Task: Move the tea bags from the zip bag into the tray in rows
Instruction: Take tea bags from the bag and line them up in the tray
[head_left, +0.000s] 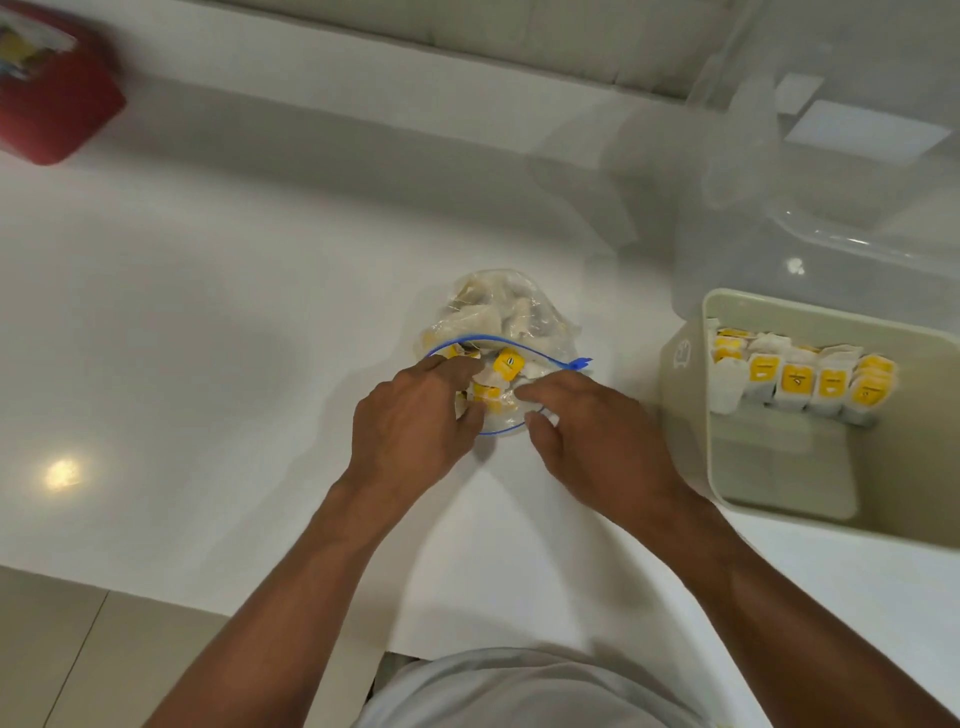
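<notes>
pinching the zip bag (500, 312) rim — tea bags (508, 365) between fingers (457, 365)

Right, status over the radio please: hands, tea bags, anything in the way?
Left hand grips zip bag rim; right hand at its mouth, grip unclear. Tea bags loose inside; one row stands in tray. Path to tray looks free.

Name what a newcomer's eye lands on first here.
The centre draws the eye first: the left hand and right hand meet at the blue-rimmed open mouth of the zip bag, where yellow-tagged tea bags show. To the right, the cream tray holds one row of them standing along its far side. A blurred red container sits at the far left.
</notes>
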